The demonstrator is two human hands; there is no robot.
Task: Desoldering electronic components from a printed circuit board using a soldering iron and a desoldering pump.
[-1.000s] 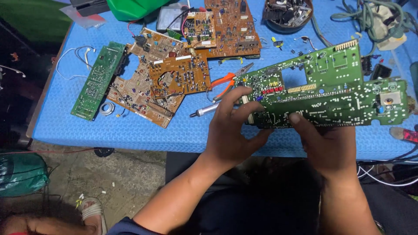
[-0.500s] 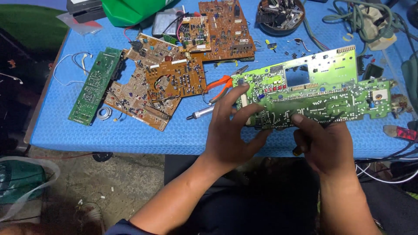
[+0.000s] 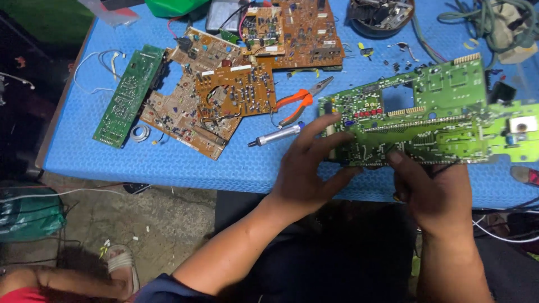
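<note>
Both hands hold a large green circuit board [image 3: 426,120] just above the near edge of the blue desk [image 3: 168,163], tilted so its component face looks up at the camera. The left hand [image 3: 306,171] has its fingers spread, with the fingertips [image 3: 331,120] pressing the board's left end — a clenched grip on the edge rather than the middle. The right hand [image 3: 435,193] grasps the lower edge from beneath, thumb up against the board.

To handle it well, the hold probably ought to stay on the bare rims — away from the small parts and soldered points — and the board wants support at both ends so that its narrow bridges do not flex. A thin dark wire seems to hang below the right hand; whether it is attached to the board I cannot tell.

Just left of the board lie orange-handled pliers [image 3: 300,101] and a silver pen-shaped tool [image 3: 275,136], both within easy reach. Farther left sit brown circuit boards [image 3: 216,101] and a narrow green board [image 3: 129,95].
</note>
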